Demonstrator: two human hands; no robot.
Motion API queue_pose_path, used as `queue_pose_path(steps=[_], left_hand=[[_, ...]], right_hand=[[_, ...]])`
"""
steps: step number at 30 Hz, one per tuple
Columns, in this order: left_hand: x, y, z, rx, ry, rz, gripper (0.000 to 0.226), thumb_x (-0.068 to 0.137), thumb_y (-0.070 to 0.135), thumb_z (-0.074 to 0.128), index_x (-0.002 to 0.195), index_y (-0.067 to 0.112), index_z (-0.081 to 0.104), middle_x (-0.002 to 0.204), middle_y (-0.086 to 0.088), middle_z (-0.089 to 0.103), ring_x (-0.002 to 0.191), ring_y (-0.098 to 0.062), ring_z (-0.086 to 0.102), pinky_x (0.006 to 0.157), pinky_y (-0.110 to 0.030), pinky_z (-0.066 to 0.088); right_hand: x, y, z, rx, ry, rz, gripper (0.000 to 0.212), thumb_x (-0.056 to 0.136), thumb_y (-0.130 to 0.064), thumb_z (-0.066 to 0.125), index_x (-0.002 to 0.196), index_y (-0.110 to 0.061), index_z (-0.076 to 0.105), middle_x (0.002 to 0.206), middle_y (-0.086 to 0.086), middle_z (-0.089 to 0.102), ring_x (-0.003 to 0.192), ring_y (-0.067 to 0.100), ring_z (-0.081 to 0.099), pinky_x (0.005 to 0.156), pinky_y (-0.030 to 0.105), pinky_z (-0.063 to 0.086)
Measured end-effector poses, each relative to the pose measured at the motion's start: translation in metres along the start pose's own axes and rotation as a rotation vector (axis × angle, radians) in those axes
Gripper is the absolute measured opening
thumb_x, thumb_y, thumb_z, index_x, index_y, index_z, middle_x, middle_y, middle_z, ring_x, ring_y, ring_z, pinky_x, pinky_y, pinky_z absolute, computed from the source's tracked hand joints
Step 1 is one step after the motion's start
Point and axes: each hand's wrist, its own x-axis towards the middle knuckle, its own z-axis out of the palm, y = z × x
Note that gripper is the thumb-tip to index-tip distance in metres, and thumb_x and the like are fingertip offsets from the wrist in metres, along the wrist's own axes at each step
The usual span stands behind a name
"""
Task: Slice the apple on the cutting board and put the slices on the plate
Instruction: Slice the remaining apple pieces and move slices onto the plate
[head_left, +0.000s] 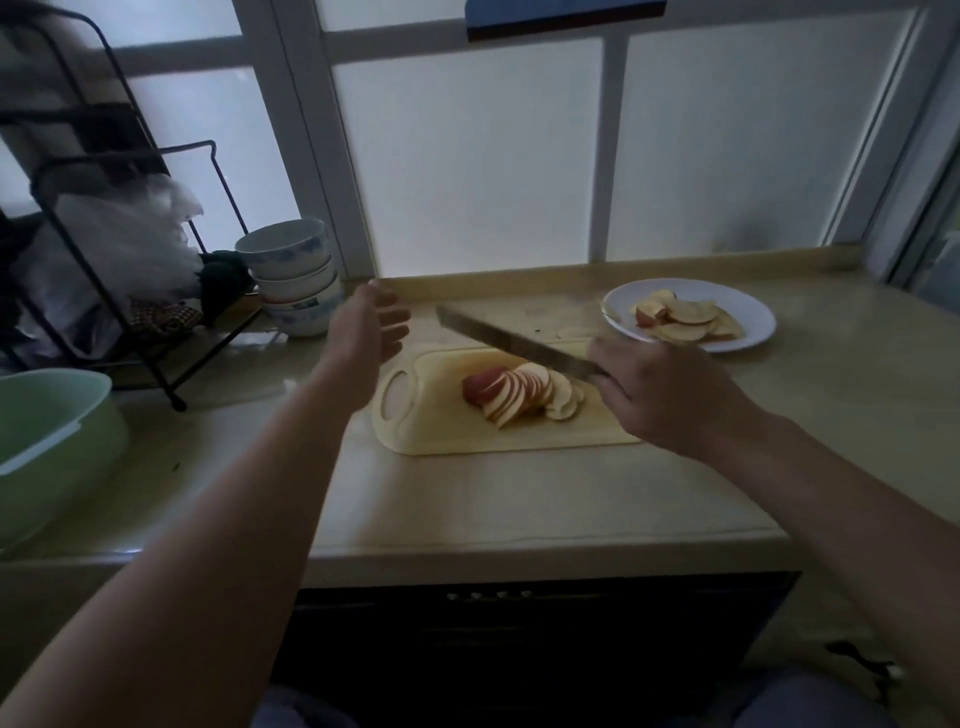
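Right hand (670, 395) grips the knife (511, 343) by its handle, blade raised and angled up toward far left above the cutting board (431, 431), clear of the fruit; left hand (371, 325) hovers open, fingers loosely spread, holding nothing, above the board's far-left corner near the stacked bowls (293, 275). Apple (519, 389) lies mid-board as a fanned row of thin slices with a red end piece on the left, more apple slices (685, 317) already on the white plate (748, 312) at far right of the counter (519, 493). Green basin (47, 441) near left, black wire rack (130, 234) far left.
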Motion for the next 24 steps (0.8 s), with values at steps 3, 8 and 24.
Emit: queue_pose_path(steps=[3,8,24], left_hand=[[0.000,0.019,-0.014,0.244,-0.065,0.158,0.026,0.106,0.030,0.048,0.116,0.012,0.063,0.117,-0.013,0.068,0.112,-0.030,0.063,0.096,-0.040,0.051],[-0.025,0.032,0.007,0.785,-0.415,0.453,0.044,0.091,0.038,0.071,0.128,0.016,0.061,0.112,0.006,0.064,0.105,-0.008,0.062,0.087,-0.022,0.053],[-0.035,0.010,0.060,1.224,-0.592,0.575,0.019,0.097,0.031,0.067,0.107,0.021,0.080,0.094,0.007,0.066,0.086,-0.009,0.056,0.070,-0.019,0.041]], right_hand=[[-0.007,0.001,0.014,-0.201,0.020,-0.155,0.018,0.078,-0.001,0.078,0.093,-0.004,0.069,0.066,0.012,0.062,0.048,0.032,0.059,0.039,0.034,0.047],[-0.014,-0.005,0.032,-0.209,0.055,-0.158,0.019,0.075,0.003,0.078,0.091,0.000,0.068,0.068,0.015,0.062,0.053,0.031,0.058,0.042,0.037,0.049],[-0.041,0.009,0.023,-0.234,0.120,-0.156,0.010,0.090,-0.002,0.057,0.082,-0.003,0.063,0.066,0.014,0.058,0.053,0.032,0.056,0.044,0.037,0.048]])
